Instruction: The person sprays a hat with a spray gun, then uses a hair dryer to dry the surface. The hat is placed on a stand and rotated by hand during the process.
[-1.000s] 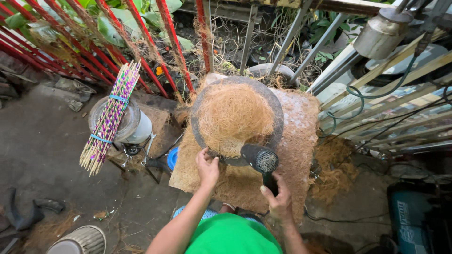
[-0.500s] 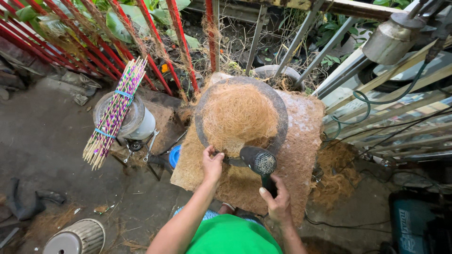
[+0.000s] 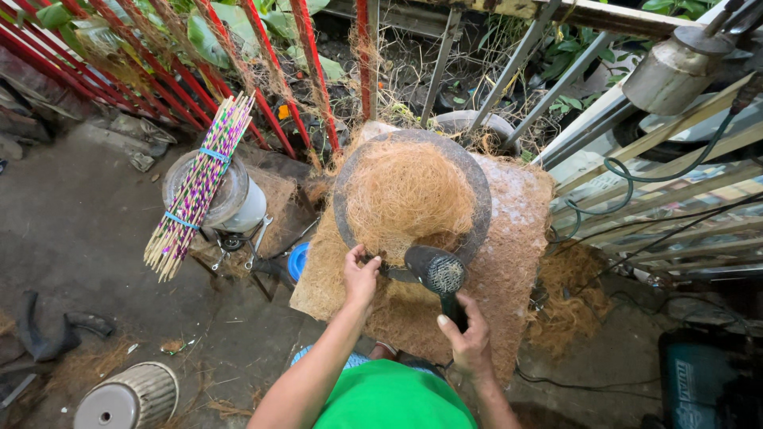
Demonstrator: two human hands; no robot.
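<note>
The round dark ring mould (image 3: 477,187) sits near the middle of a rough coir mat (image 3: 517,238) that covers the surface, its far rim close to the mat's back edge and the red metal bars (image 3: 310,71) just behind; to the right the mat ends beside slanted pale wooden slats (image 3: 660,199) and a looped green hose (image 3: 628,183), so open room lies mainly to the left, over the bare grey concrete floor (image 3: 71,222), and toward the person at the near edge; the mould is heaped with a dome of loose, wiry brown coconut fibre (image 3: 409,195), coarse and tangled; the left hand (image 3: 362,278) pinches the near rim of the mould, fingers curled onto its edge; the right hand (image 3: 469,338) is wrapped tight round the handle of a black hair dryer (image 3: 435,272), whose long axis runs from the person away toward the mould, its round meshed rear end facing up at the camera and its nozzle aimed at the fibre; left of the mat a bundle of thin multicoloured sticks (image 3: 199,187), banded in blue, leans tilted across a cylindrical metal can (image 3: 238,199); a ribbed pale cylinder (image 3: 131,393) lies on the floor near the lower left corner.
</note>
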